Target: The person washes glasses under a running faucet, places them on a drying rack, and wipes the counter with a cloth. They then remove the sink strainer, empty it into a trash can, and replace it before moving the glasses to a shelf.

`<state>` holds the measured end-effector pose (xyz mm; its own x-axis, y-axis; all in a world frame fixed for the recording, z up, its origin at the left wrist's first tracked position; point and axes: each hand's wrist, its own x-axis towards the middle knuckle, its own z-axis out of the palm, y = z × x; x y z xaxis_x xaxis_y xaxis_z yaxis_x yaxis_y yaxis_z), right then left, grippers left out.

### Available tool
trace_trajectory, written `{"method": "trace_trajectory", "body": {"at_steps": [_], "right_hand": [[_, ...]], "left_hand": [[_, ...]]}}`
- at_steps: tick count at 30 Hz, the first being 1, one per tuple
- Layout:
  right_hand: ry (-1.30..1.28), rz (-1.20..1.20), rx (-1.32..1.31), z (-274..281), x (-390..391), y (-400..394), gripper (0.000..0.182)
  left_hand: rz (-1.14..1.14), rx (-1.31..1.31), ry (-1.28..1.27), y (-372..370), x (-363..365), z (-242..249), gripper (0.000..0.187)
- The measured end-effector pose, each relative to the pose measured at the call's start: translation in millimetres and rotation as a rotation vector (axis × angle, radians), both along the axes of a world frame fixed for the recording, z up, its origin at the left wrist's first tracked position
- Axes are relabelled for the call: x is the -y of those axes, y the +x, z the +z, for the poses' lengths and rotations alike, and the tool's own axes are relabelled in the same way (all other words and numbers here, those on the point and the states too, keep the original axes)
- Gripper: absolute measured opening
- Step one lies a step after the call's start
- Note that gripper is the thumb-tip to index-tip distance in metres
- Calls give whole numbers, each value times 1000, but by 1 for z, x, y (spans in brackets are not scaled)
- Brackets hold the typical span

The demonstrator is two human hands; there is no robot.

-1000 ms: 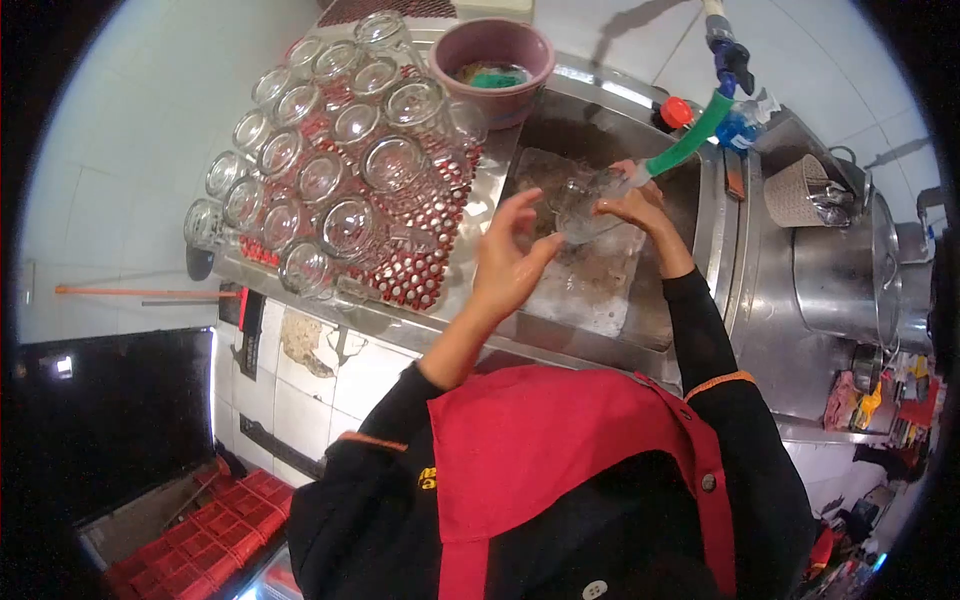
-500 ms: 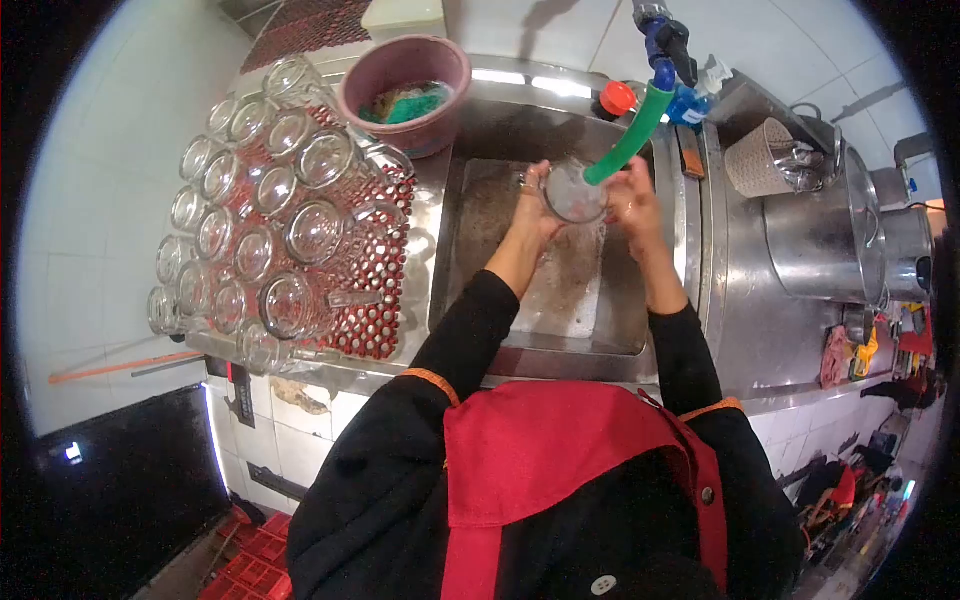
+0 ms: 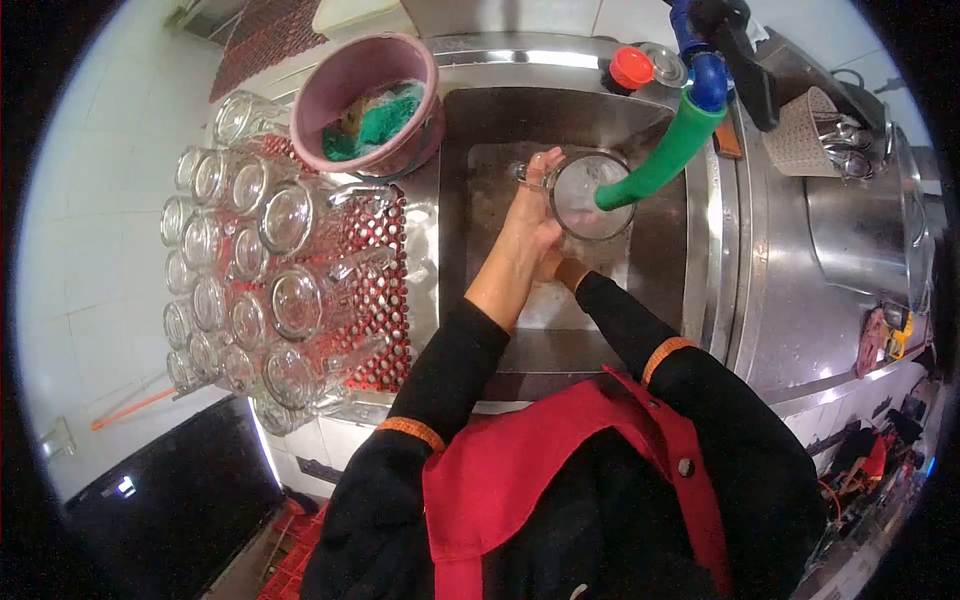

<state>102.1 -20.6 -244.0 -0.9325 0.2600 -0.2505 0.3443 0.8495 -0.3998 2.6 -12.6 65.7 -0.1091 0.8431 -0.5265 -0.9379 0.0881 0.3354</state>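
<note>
A clear glass mug (image 3: 566, 212) is in my left hand (image 3: 532, 218), held over the sink with its mouth facing up towards me. My left fingers wrap its handle side. The end of a green hose (image 3: 665, 150) reaches into the mug's mouth, and the inside looks cloudy with water. My right hand (image 3: 552, 264) is low beside my left wrist, below the mug. Its fingers are hidden behind my left hand and the mug. Under both hands lies the steel sink (image 3: 480, 290).
Several upturned glass mugs (image 3: 296, 302) stand on a red perforated mat (image 3: 378, 325) at left. A pink bucket (image 3: 312, 90) with a green scrubber (image 3: 388, 122) stands behind them. At right are a basket of spoons (image 3: 795, 125) and a large steel pot (image 3: 860, 230). A red-lidded container (image 3: 631, 68) sits behind the sink.
My right hand has moved from the mug's right side down and left, beneath my left hand. The mug stays under the hose in my left hand. The whole view has shifted closer.
</note>
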Motion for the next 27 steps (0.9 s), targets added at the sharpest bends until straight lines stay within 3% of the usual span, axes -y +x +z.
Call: {"method": "trace_trajectory", "body": {"at_steps": [1,4,8,10,13,16,17,19,21,27], "right_hand": [[-58,54,105,-15,1,1,57],[-216,-127,303,54,-5,7,54],[-231,-277,349,46,-6,19,48],[30,-125,396,36,-5,25,48],[-87,-76,556,80,-10,17,48],[42,-97,430,28,-4,26,51],[192,-211,215,7,3,29,52],[134,-134,353,67,-9,24,51],[74,-56,489,85,-11,24,50],[118,-297,35,86,-9,30,27]], "left_hand": [[18,-31,-9,-1,-2,6,41],[8,-3,-15,-6,-9,2,42],[9,0,13,-5,-13,20,41],[63,13,32,-4,-15,14,36],[6,55,58,-5,-13,20,30],[20,13,71,-1,-11,37,27],[23,31,89,-1,-12,37,26],[28,69,85,0,-14,42,26],[7,76,85,-1,-14,47,26],[10,71,145,-1,-13,42,26]]}}
